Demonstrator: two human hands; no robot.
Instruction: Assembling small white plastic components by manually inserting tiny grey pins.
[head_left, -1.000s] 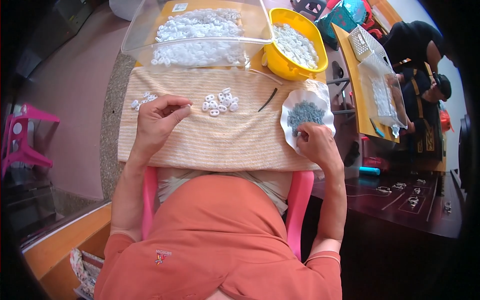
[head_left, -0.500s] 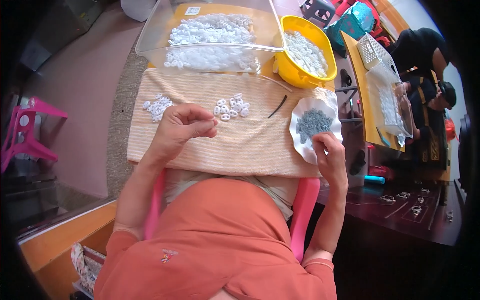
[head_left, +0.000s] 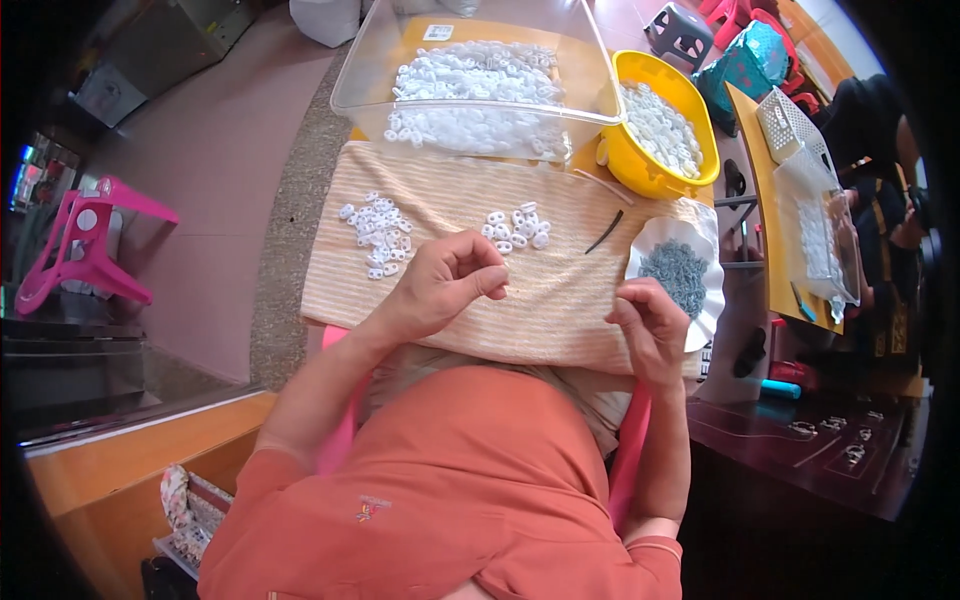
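My left hand (head_left: 448,282) is over the striped cloth, fingertips pinched together; whatever it holds is hidden. To its right, my right hand (head_left: 655,328) is closed in a pinch at the near-left edge of a white scalloped plate (head_left: 712,300); anything in its fingertips is too small to name. A heap of small grey-blue pieces (head_left: 675,272) fills the middle of that plate. Beyond my left hand lies a small group of white oval two-holed pieces (head_left: 516,228). Another pile of small white pieces (head_left: 380,232) lies farther left.
At the back stands a clear plastic bin (head_left: 480,108) of white pieces, beside a yellow basin (head_left: 708,150) holding more. A black strip (head_left: 604,232) and a pale strip (head_left: 603,185) lie on the striped cloth (head_left: 560,310). Another person (head_left: 895,230) sits at a table on the right.
My right hand has drawn back from the grey-blue heap toward the plate's near-left edge. My left hand has moved right and slightly nearer over the cloth. The whole view has shifted.
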